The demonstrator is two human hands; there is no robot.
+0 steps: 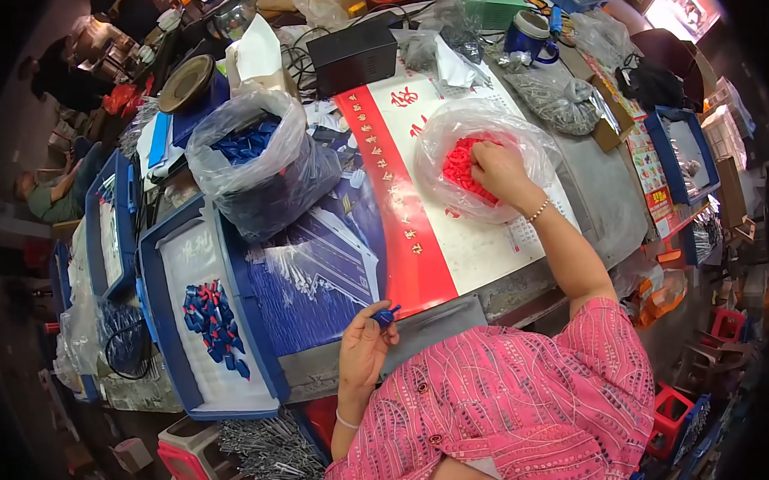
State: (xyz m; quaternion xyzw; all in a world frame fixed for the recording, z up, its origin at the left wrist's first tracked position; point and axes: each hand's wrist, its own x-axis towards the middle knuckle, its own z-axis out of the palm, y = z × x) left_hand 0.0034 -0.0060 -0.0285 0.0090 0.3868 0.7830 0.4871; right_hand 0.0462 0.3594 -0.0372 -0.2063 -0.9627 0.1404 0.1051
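Note:
My left hand (365,346) is closed near the front edge of the table, pinching a small dark blue plastic part (386,315) between thumb and fingers. My right hand (498,171) reaches into a clear plastic bag (531,137) filled with small red plastic pieces (460,168). Its fingertips are down among the pieces, so what they grip is hidden. At the left, a blue tray (178,372) lined with white holds a pile of blue parts with red bits (212,323). Between the tray and my right hand stands a larger clear bag (269,198) of blue parts (247,143).
Printed poster sheets (416,264) cover the tabletop. A black box (354,55) with cables stands at the back, near a blue mug (528,34). A bag of metal parts (555,99) lies back right. Another blue tray (683,156) is farther right; a person sits far left.

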